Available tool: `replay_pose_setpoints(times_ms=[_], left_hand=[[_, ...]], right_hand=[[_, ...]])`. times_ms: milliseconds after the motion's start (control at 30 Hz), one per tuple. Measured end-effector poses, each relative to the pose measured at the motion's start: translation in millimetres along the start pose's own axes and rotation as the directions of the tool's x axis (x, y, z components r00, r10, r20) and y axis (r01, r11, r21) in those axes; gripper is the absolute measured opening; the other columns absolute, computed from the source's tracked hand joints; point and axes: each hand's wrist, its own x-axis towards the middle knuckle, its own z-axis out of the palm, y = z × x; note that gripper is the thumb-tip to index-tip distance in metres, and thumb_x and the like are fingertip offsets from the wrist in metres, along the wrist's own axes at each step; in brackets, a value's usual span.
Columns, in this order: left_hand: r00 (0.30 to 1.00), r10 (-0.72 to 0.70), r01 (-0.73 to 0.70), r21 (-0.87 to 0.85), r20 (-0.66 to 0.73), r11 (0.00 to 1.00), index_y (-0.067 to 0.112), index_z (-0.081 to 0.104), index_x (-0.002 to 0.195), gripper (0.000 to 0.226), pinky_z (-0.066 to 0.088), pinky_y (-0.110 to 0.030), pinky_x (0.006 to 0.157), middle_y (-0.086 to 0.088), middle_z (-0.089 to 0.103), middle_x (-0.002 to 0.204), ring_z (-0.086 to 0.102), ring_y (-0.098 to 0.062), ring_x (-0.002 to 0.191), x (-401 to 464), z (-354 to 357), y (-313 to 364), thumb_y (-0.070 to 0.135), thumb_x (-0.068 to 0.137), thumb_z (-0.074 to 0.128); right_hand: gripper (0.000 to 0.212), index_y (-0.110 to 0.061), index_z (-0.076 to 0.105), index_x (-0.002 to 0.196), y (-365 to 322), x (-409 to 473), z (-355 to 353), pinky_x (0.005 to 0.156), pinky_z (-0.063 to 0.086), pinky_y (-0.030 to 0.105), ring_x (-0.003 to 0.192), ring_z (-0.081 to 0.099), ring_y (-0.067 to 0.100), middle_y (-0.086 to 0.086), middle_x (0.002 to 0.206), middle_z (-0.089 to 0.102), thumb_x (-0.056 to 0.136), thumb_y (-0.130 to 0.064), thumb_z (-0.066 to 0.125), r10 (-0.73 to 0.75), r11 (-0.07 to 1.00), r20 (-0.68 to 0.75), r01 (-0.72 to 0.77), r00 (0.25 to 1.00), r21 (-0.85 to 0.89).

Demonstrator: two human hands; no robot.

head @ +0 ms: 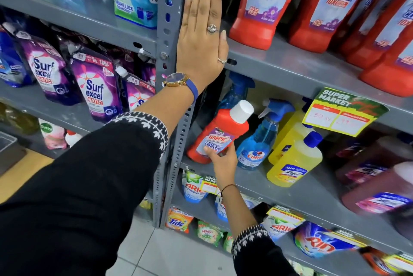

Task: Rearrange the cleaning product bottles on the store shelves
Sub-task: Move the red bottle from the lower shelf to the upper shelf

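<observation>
The right hand (220, 159) grips a small red Harpic bottle (220, 132) around its lower label, fingers wrapped under it; the bottle tilts with its white cap up and to the right, at the left end of the middle shelf (312, 195), just right of the grey upright post (172, 29). Just right of the bottle stands a blue Colin spray bottle (259, 141), then yellow bottles (295, 159). The left hand (202, 36) lies flat, fingers straight and together, against that post, holding nothing. Large red Harpic bottles (266, 3) stand on the shelf above, right of the post.

a shop: stocked shelves (290, 63), supermarket price tag (342, 111).
</observation>
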Motion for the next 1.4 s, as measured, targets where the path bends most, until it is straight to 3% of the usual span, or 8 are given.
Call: replay_pose_setpoints(times_ms=[367,667,800,900,1067,1133,1267,1400], left_hand=[[0.999,0.0,0.001,-0.017,0.047,1.0,-0.011,0.024,0.142,0.061,0.008,-0.038,0.118,-0.029,0.026,0.148,0.016,-0.034,0.14,-3,1,-3,0.009,0.088,0.043],[0.999,-0.003,0.001,0.053,0.05,0.999,-0.009,0.022,0.143,0.063,0.006,-0.035,0.118,-0.027,0.027,0.148,0.017,-0.03,0.14,-2,2,-4,0.012,0.087,0.041],[0.998,-0.005,0.005,-0.002,0.066,1.0,-0.005,0.017,0.146,0.063,0.007,-0.038,0.118,-0.02,0.017,0.152,0.009,-0.027,0.144,-6,1,-5,0.018,0.092,0.039],[0.996,-0.001,-0.001,0.019,0.085,1.0,-0.003,0.013,0.147,0.066,0.006,-0.038,0.118,-0.016,0.012,0.153,0.005,-0.025,0.144,-4,1,-5,0.016,0.089,0.037],[0.997,-0.011,0.01,0.017,0.08,1.0,-0.002,0.012,0.147,0.066,0.006,-0.038,0.118,-0.014,0.011,0.153,0.005,-0.023,0.144,-4,0,-4,0.017,0.088,0.036],[0.997,-0.013,0.012,0.018,0.082,1.0,-0.002,0.013,0.147,0.065,0.006,-0.038,0.118,-0.014,0.012,0.153,0.007,-0.024,0.144,-4,0,-3,0.017,0.088,0.035],[0.996,-0.011,0.01,0.018,0.084,1.0,-0.002,0.012,0.147,0.065,0.006,-0.038,0.118,-0.015,0.012,0.152,0.009,-0.026,0.144,-3,0,-3,0.017,0.089,0.034],[0.996,-0.017,0.015,0.024,0.085,1.0,-0.003,0.014,0.147,0.065,0.006,-0.038,0.118,-0.017,0.015,0.153,0.008,-0.025,0.144,-4,0,-3,0.017,0.089,0.034]], right_hand=[[0.045,-0.025,0.06,0.105,-107,-18,-26,0.077,0.051,0.016,0.092,0.067,0.005,-0.014,0.097,0.073,0.072,0.001,0.076,-0.245,0.931,0.034,0.226,0.969,0.288],[0.056,-0.024,0.037,0.128,-239,-3,-29,0.088,0.045,0.015,0.107,0.058,-0.001,-0.016,0.118,0.06,0.082,-0.004,0.062,-0.576,0.704,-0.135,0.573,0.806,0.419],[0.067,-0.029,0.022,0.136,-284,13,-28,0.095,0.043,0.017,0.116,0.052,0.0,-0.007,0.133,0.047,0.084,-0.015,0.061,-0.593,0.634,-0.29,0.658,0.751,0.406],[0.068,-0.028,0.024,0.135,-309,28,-35,0.103,0.043,0.027,0.119,0.051,0.009,0.004,0.139,0.045,0.08,-0.017,0.062,-0.518,0.582,-0.46,0.691,0.721,0.429],[0.061,-0.02,0.037,0.129,-324,53,-51,0.081,0.046,0.011,0.096,0.059,-0.011,-0.013,0.116,0.057,0.079,-0.036,0.069,-0.396,0.606,-0.672,0.728,0.625,0.321],[0.07,-0.015,0.041,0.13,-322,60,-56,0.08,0.046,0.011,0.095,0.06,-0.008,-0.009,0.115,0.062,0.075,-0.046,0.072,-0.388,0.667,-0.701,0.707,0.598,0.234],[0.074,-0.018,0.042,0.127,-322,69,-57,0.069,0.032,-0.005,0.087,0.055,-0.005,-0.026,0.101,0.051,0.069,-0.05,0.075,-0.491,0.755,-0.691,0.655,0.53,-0.034],[0.086,-0.018,0.037,0.135,-320,79,-55,0.082,0.039,0.017,0.109,0.054,0.018,0.0,0.121,0.059,0.067,-0.058,0.073,-0.635,0.768,-0.522,0.537,0.57,-0.349]])
